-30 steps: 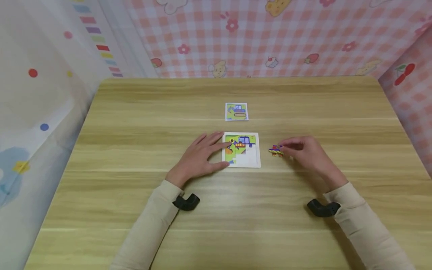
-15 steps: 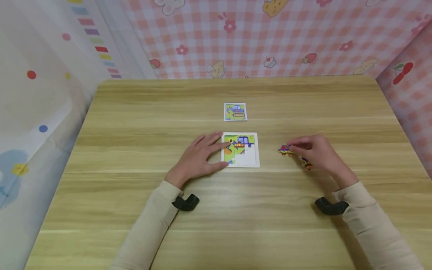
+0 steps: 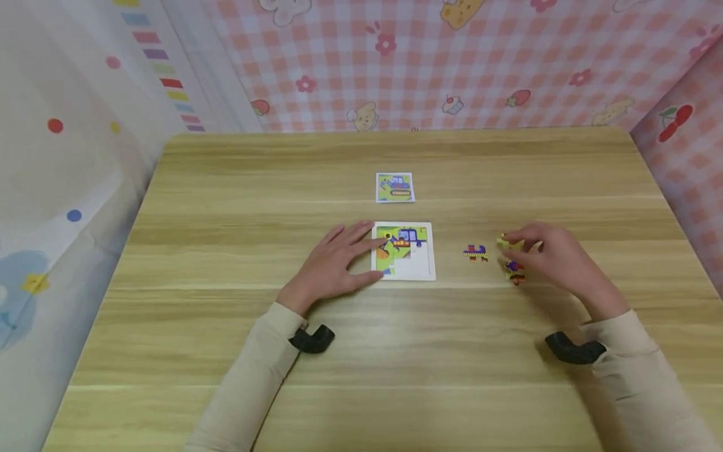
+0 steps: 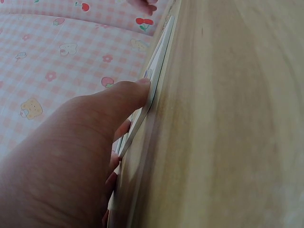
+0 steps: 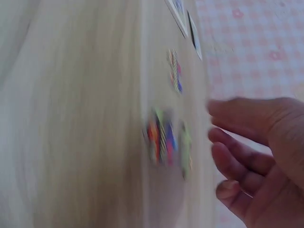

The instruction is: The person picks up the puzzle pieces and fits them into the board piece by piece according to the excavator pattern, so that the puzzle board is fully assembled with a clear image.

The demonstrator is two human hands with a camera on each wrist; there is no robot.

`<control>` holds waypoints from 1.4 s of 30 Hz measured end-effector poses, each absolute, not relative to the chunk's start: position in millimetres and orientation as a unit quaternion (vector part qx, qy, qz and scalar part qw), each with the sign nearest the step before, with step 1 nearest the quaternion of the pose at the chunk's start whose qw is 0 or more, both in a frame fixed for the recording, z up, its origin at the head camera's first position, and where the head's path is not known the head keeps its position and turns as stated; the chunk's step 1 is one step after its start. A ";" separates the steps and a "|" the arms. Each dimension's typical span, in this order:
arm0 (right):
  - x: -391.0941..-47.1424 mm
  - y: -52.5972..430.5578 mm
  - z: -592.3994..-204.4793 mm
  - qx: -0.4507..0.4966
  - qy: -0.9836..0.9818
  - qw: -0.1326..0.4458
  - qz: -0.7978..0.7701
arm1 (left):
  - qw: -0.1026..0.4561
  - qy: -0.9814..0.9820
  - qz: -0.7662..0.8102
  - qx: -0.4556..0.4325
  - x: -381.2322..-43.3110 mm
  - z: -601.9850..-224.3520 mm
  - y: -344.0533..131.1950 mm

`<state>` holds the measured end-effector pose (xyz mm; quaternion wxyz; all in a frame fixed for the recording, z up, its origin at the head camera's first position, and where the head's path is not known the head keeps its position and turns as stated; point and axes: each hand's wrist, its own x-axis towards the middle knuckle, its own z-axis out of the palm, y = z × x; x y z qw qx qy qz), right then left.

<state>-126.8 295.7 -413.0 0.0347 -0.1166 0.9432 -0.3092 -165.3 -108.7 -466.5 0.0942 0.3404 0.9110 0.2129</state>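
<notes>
A white-framed jigsaw board (image 3: 418, 269) lies mid-table, its upper and left parts filled with a blue-cabbed digger picture and its lower right bare white. My left hand (image 3: 332, 265) rests on the board's left side with fingers spread; in the left wrist view the thumb (image 4: 128, 95) touches its edge. To the board's right lies a striped jigsaw piece (image 3: 476, 253). My right hand (image 3: 556, 260) hovers beyond it, thumb and fingers apart, beside a yellow-green jigsaw piece (image 3: 509, 242) and a red-and-blue striped piece (image 3: 514, 272). In the blurred right wrist view nothing shows between the fingers.
A small picture card (image 3: 395, 188) of a similar blue digger lies behind the board. The wooden table (image 3: 254, 182) ends at a pink checked cloth (image 3: 407, 69) at the back. Pale fabric (image 3: 68, 169) hangs on the left.
My right hand has let go of the striped jigsaw piece and moved right, after drawing it away from the board. Two other pieces have come into sight. The left hand stays put.
</notes>
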 end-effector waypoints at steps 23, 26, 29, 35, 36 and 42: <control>-127.0 312.4 -415.6 -0.142 0.953 0.029 -0.265 | 0.091 0.911 0.216 0.338 -163.8 -467.4 -109.9; -126.8 312.0 -414.7 -0.139 0.954 0.031 -0.266 | 0.090 0.911 0.215 0.340 -164.3 -466.1 -109.2; -128.6 312.1 -416.1 -0.144 0.953 0.016 -0.267 | 0.088 0.911 0.216 0.341 -164.5 -465.7 -108.2; -135.9 313.2 -419.9 -0.136 0.952 0.006 -0.273 | 0.087 0.911 0.214 0.343 -165.3 -466.4 -108.1; -136.8 313.5 -420.7 -0.131 0.952 0.013 -0.275 | 0.088 0.911 0.214 0.343 -165.3 -466.9 -108.0; -143.5 315.8 -427.4 -0.144 0.953 0.027 -0.265 | 0.086 0.911 0.215 0.342 -165.7 -467.7 -108.1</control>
